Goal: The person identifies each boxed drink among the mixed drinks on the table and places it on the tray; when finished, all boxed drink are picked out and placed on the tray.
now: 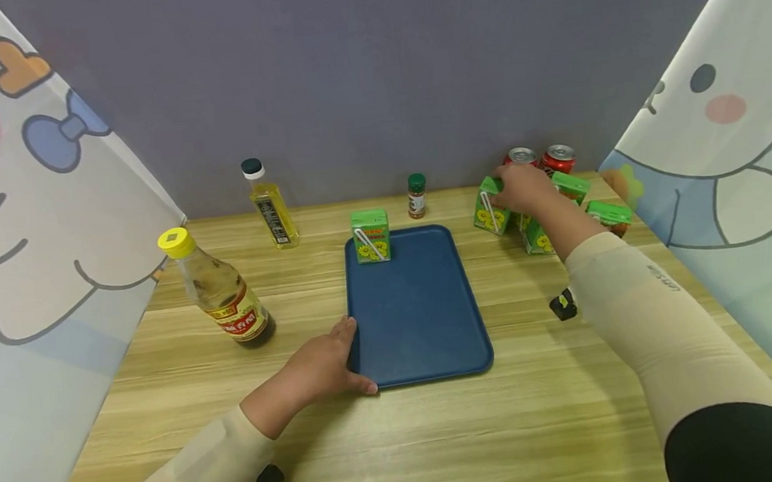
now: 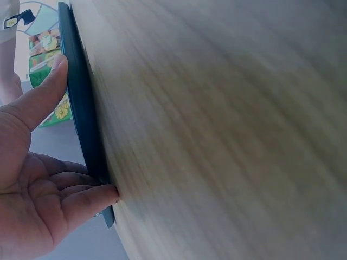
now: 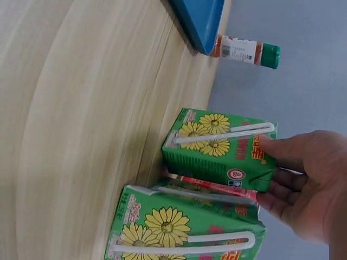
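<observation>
In the head view, my right hand (image 1: 525, 187) pinches the upper part of a green drink carton (image 1: 491, 206) with yellow flowers and a white straw. The right wrist view shows the thumb (image 3: 287, 151) on its straw side and the fingers curled behind it. That carton leans slightly, close beside another green carton (image 3: 162, 225). My left hand (image 1: 324, 363) touches the near left corner of a dark blue tray (image 1: 415, 307), thumb at the front edge and fingers along the left side. Another green carton (image 1: 371, 238) stands upright at the tray's far left corner.
Right of the right hand stand more green cartons (image 1: 610, 213) and two red cans (image 1: 559, 158). A small green-capped spice jar (image 1: 416, 197) stands behind the tray. To the left are an oil bottle (image 1: 273, 208) and a yellow-capped dark sauce bottle (image 1: 227, 299). Walls border the table (image 1: 436, 449).
</observation>
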